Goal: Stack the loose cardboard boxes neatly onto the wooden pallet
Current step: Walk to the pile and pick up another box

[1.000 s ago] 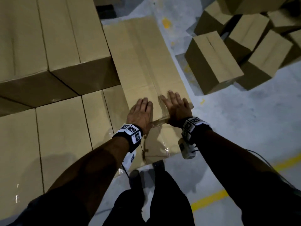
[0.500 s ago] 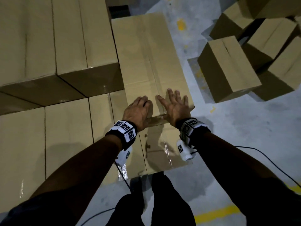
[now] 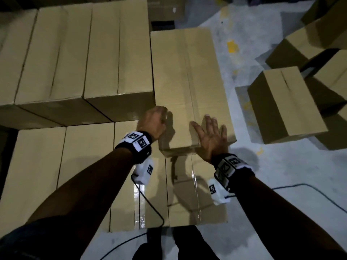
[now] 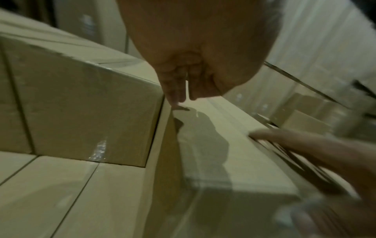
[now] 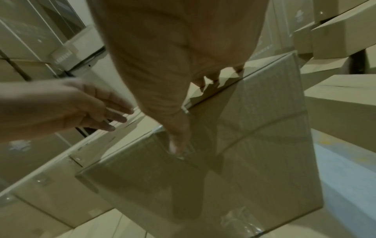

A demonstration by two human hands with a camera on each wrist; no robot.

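A long taped cardboard box lies on the upper layer at the stack's right edge, close beside a neighbouring box. My left hand touches the long box's near left corner, fingers pointing down along the narrow gap between the two boxes. My right hand lies flat on the box top by its near edge, fingers spread. In the right wrist view its thumb reaches down over the box's near face. No pallet shows; boxes cover it.
Lower-layer boxes stretch toward me on the left. Several loose boxes lie on the grey floor at the right. A black cable trails over the floor, and my legs stand at the stack's near edge.
My hands, side by side at the box's near edge before, have spread apart. The left has gone to the near left corner; the right has slid toward the right side.
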